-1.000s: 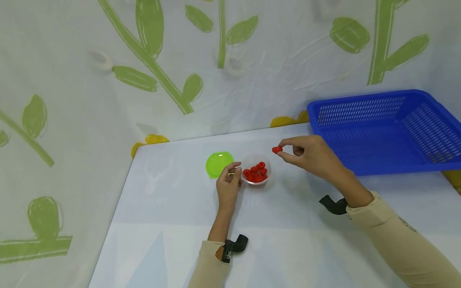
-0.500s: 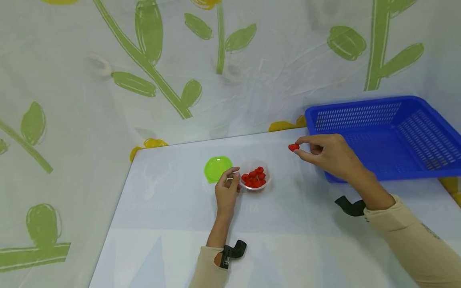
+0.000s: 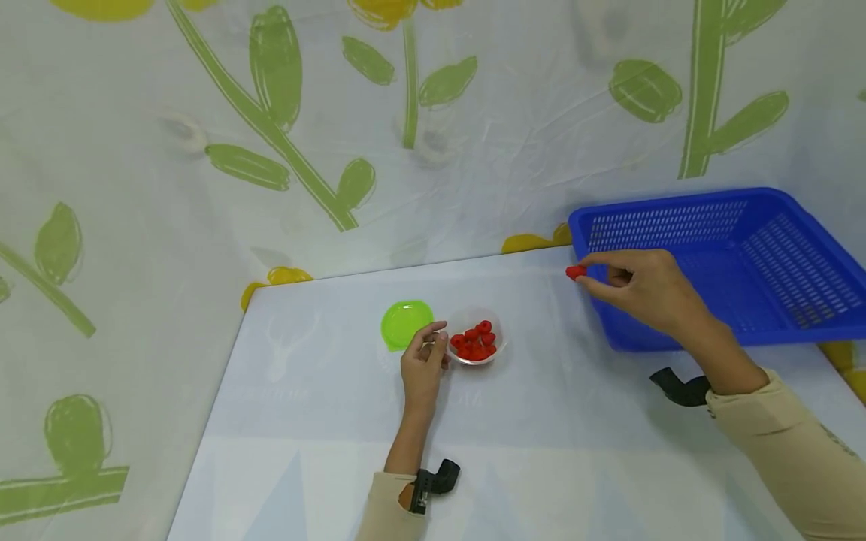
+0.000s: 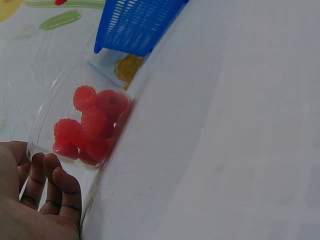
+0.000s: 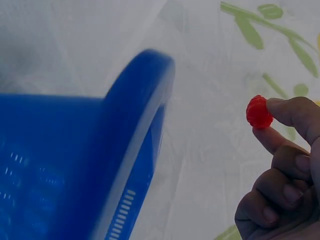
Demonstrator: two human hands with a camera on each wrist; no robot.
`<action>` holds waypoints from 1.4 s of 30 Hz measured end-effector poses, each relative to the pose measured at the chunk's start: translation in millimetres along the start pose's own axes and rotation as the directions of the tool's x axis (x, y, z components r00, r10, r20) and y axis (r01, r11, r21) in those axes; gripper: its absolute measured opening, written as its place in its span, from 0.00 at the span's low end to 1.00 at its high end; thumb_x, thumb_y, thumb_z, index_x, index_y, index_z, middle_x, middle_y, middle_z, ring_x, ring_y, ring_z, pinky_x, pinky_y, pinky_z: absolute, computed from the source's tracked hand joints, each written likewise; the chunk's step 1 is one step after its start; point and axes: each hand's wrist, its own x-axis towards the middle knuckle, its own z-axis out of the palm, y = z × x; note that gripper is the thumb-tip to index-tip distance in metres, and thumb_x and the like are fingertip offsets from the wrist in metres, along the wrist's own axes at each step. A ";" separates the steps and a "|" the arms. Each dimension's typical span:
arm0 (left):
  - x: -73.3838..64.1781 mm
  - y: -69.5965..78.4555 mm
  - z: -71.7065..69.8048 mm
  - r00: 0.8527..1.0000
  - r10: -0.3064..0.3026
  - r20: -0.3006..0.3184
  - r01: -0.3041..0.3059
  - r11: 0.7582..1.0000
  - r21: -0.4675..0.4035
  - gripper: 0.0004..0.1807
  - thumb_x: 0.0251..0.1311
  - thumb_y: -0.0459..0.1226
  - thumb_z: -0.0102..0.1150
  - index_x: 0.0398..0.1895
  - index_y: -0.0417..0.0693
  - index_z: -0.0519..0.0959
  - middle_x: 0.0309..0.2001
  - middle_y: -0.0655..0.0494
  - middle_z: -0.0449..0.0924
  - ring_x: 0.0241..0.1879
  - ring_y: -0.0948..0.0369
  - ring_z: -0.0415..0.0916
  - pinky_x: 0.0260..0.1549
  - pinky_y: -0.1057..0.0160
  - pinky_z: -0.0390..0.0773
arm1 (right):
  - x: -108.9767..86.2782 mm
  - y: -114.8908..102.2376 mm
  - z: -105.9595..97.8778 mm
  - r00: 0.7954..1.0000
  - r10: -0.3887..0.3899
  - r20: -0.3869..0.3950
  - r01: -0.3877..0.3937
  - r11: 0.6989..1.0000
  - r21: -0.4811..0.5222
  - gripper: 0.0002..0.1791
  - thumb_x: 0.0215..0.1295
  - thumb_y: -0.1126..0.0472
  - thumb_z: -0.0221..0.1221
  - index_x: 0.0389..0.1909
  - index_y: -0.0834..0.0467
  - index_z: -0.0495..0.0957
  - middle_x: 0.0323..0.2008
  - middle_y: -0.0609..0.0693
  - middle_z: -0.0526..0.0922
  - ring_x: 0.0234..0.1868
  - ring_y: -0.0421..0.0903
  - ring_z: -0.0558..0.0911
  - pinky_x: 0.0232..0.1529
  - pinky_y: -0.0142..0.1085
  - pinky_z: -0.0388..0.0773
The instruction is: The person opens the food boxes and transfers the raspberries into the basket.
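A clear plastic cup (image 3: pixel 499 340) (image 4: pixel 50 107) of several red raspberries (image 3: pixel 475 342) (image 4: pixel 92 125) sits mid-table. My left hand (image 3: pixel 422 364) (image 4: pixel 35 195) rests beside it, fingers curled against the cup's left wall. My right hand (image 3: pixel 643 289) (image 5: pixel 285 170) is raised at the near left corner of the blue basket (image 3: pixel 731 259) (image 5: pixel 75 160). It pinches a single raspberry (image 3: pixel 576 273) (image 5: pixel 259 112) between thumb and forefinger, just outside the basket's rim.
A green lid (image 3: pixel 404 324) lies flat on the white table (image 3: pixel 325 421), left of the cup. A leaf-patterned sheet (image 3: pixel 338 135) hangs behind the table. The table's left edge runs near the lid.
My right hand has carried the raspberry rightward from above the cup to the basket's corner. The left hand has stayed by the cup.
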 end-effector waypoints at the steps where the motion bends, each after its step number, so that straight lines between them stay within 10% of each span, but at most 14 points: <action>1: -0.2 -0.3 -0.3 1.000 -0.001 0.000 0.001 1.000 0.000 0.14 0.70 0.36 0.60 0.55 0.40 0.80 0.36 0.52 0.76 0.29 0.39 0.72 0.27 0.66 0.78 | -0.2 1.6 -0.8 1.000 0.000 0.000 0.000 1.000 -0.006 0.13 0.55 0.66 0.73 0.42 0.59 0.88 0.17 0.41 0.63 0.19 0.38 0.63 0.21 0.29 0.60; 42: 0.0 1.1 -0.1 1.000 -0.009 -0.016 0.009 1.000 -0.021 0.12 0.69 0.33 0.60 0.53 0.40 0.81 0.36 0.49 0.76 0.26 0.41 0.71 0.26 0.67 0.76 | 28.9 56.0 -44.1 0.971 0.188 0.150 -0.155 0.965 -0.211 0.16 0.62 0.60 0.68 0.48 0.64 0.85 0.17 0.46 0.70 0.17 0.43 0.64 0.16 0.34 0.58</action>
